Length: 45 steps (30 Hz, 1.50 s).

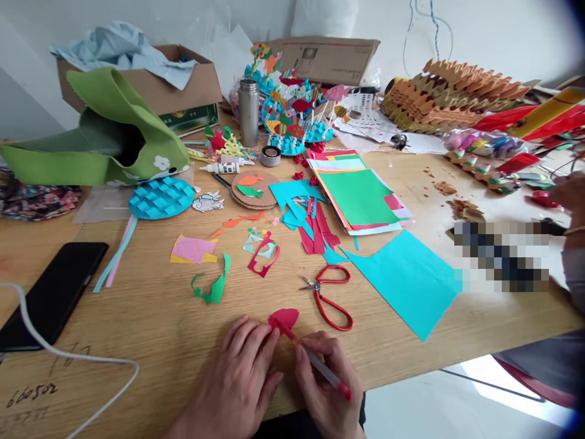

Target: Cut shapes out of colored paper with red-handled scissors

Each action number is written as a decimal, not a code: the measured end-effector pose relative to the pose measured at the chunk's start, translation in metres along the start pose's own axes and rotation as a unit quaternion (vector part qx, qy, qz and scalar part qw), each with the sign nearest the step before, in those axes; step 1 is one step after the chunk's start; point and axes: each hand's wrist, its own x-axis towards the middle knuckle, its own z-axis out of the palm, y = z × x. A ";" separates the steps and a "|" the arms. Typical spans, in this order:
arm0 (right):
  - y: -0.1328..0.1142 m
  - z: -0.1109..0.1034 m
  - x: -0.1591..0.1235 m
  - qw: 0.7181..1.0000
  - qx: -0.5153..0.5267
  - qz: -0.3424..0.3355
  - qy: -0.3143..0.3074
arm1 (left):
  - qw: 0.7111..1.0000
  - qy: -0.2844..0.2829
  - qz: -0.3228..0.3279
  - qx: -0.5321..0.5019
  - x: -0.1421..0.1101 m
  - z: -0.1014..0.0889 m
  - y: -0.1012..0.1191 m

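A small red paper cut-out (284,317) lies near the table's front edge. My left hand (240,372) rests flat beside it, its fingertips pressing on the paper's left edge. My right hand (325,381) is closed around a red pen (315,361), whose tip touches the red paper. Red-handled scissors (329,292) lie shut on the wood just right of the cut-out.
A teal sheet (406,277) and a stack of coloured paper (359,195) lie to the right. Paper scraps (214,286), a black phone (55,292) and a white cable (68,355) are at left. Another person's hand (569,195) works at far right. Craft clutter fills the back.
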 end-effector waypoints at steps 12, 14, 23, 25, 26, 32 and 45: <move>0.003 0.003 -0.003 1.000 0.002 0.002 -0.001 | 1.000 -0.002 -0.002 0.010 -0.001 0.001 0.001; 0.003 0.003 -0.004 1.000 -0.004 -0.001 -0.006 | 1.000 -0.004 -0.004 0.010 -0.002 0.002 0.001; 0.000 0.001 0.000 0.999 -0.028 -0.014 -0.018 | 1.000 -0.001 -0.007 0.013 0.000 0.001 0.001; 0.000 0.001 0.000 0.999 -0.029 -0.016 -0.021 | 1.000 0.000 -0.006 0.014 0.000 0.001 0.002; 0.000 0.001 0.000 0.999 -0.029 -0.015 -0.023 | 1.000 0.000 -0.006 0.014 0.000 0.001 0.002; 0.002 0.002 -0.002 0.999 -0.031 -0.007 -0.029 | 1.000 0.000 -0.009 0.008 0.000 0.001 0.002; 0.004 0.002 -0.003 0.999 -0.042 -0.009 -0.025 | 1.000 -0.001 -0.009 0.012 -0.001 0.001 0.002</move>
